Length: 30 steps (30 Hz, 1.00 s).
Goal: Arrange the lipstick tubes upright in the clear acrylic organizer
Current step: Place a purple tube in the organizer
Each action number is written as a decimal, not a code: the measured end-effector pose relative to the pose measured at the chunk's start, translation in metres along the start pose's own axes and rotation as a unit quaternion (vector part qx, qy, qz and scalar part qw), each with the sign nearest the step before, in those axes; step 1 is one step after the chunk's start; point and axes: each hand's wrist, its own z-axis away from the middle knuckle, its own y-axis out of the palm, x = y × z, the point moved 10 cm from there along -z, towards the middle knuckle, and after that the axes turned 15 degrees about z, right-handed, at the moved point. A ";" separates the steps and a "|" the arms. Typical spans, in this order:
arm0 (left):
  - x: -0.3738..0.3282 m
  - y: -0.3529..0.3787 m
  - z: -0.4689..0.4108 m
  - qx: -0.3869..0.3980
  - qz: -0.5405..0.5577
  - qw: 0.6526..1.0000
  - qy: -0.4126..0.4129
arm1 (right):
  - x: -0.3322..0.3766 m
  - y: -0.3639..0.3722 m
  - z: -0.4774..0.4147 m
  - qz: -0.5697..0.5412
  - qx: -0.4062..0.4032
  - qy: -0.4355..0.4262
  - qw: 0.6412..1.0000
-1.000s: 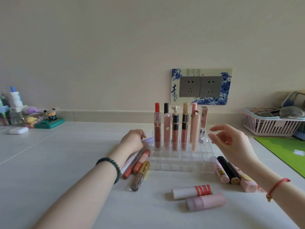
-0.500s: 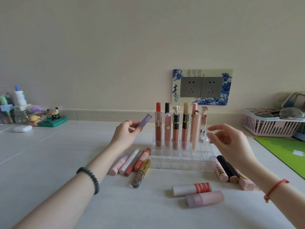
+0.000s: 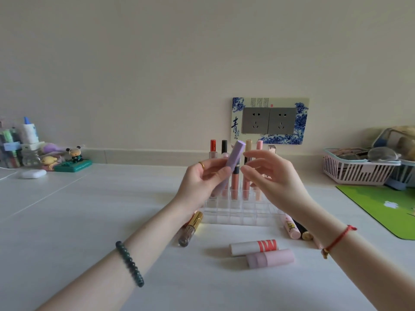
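Observation:
My left hand point(image 3: 202, 184) grips a purple lipstick tube point(image 3: 233, 159), tilted with its top up and to the right, above the clear acrylic organizer point(image 3: 240, 215). My right hand point(image 3: 271, 176) hovers just right of the tube with relaxed fingers and holds nothing. Several tubes stand upright in the organizer's back row, among them a red-capped tube point(image 3: 213, 149). Loose tubes lie on the table: a gold-capped tube point(image 3: 190, 228) at the left, a white tube with red stripes point(image 3: 253, 246) and a pink tube point(image 3: 270, 258) in front, and a pink printed tube point(image 3: 290, 227) at the right.
A pink slotted basket point(image 3: 357, 172) with odds and ends stands at the back right beside a green mat point(image 3: 381, 207). Small figurines point(image 3: 74, 157), bottles and a white case point(image 3: 33, 173) sit at the back left. A wall socket panel point(image 3: 269, 121) is behind the organizer.
My left hand has picked the purple tube up from the table's left pile and carried it right, over the organizer. My right hand has moved left to meet it.

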 end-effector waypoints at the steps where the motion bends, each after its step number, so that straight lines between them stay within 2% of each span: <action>1: 0.002 0.005 0.000 0.003 0.002 1.000 0.001 | 0.003 -0.001 -0.001 -0.008 -0.005 -0.003 1.000; 6: 0.007 0.019 -0.001 0.011 0.002 1.000 0.005 | 0.006 -0.006 -0.007 -0.035 -0.006 -0.005 0.999; 10: -0.002 0.011 -0.002 0.009 -0.023 0.999 0.049 | -0.005 -0.020 -0.016 -0.030 -0.006 0.021 0.999; 13: -0.007 -0.013 0.001 -0.024 -0.103 0.991 0.077 | -0.021 -0.043 -0.026 0.007 -0.037 0.045 0.998; 16: -0.006 -0.040 0.003 -0.058 -0.222 0.970 0.086 | -0.040 -0.060 -0.032 0.082 -0.064 0.068 0.992; 20: 0.014 -0.067 0.002 -0.076 -0.325 0.942 0.036 | -0.064 -0.063 -0.029 0.134 -0.077 0.092 0.984; 23: 0.036 -0.077 0.003 -0.049 -0.392 0.918 -0.020 | -0.075 -0.058 -0.026 0.162 -0.077 0.097 0.979; 30: 0.053 -0.072 0.009 0.011 -0.419 0.906 -0.052 | -0.091 -0.037 -0.023 0.192 -0.049 0.112 0.974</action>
